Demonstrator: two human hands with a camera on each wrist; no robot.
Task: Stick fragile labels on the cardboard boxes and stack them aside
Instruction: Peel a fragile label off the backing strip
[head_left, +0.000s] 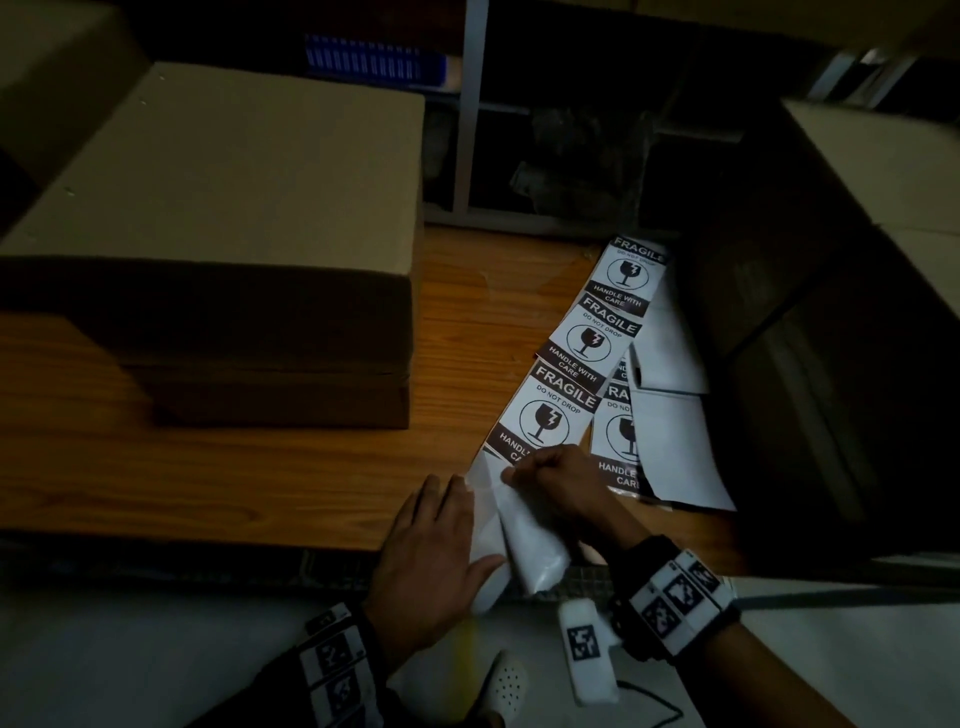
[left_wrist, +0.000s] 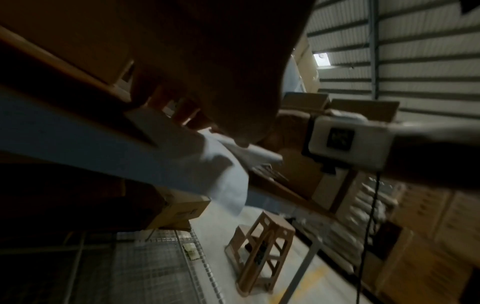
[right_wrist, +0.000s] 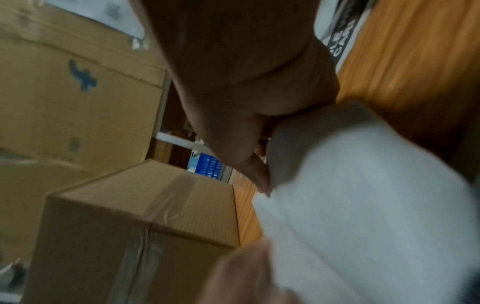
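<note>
Now we have both hands at the near edge of the tabletop (head_left: 291, 467), working on the strip (head_left: 582, 358) of fragile labels. Our left hand (head_left: 436, 551) lies flat with straight, slightly spread fingers on the blank white end of the strip, pressing it down where it hangs over the tabletop edge. Our right hand (head_left: 558, 478) is curled, its fingers pinching the lower corner of the nearest label (head_left: 548, 415); in the right wrist view the thumb and fingertip close together on the white paper edge (right_wrist: 270, 185). The strip runs diagonally away from us toward the right, with three printed labels showing on it. Just beside it on the right lie a second sheet (head_left: 623, 441) with more labels, partly covered, and some blank white backing sheets (head_left: 675, 447).

Left of the strip, well apart from our hands, a box (head_left: 218, 208) stands on the tabletop; the right wrist view shows clear tape along its seam. More boxes (head_left: 883, 171) sit dimly on the right. We wear marker bands on both wrists, and a small white device (head_left: 587, 649) hangs below the right wrist. The room is dark, so far shelves are hard to read.
</note>
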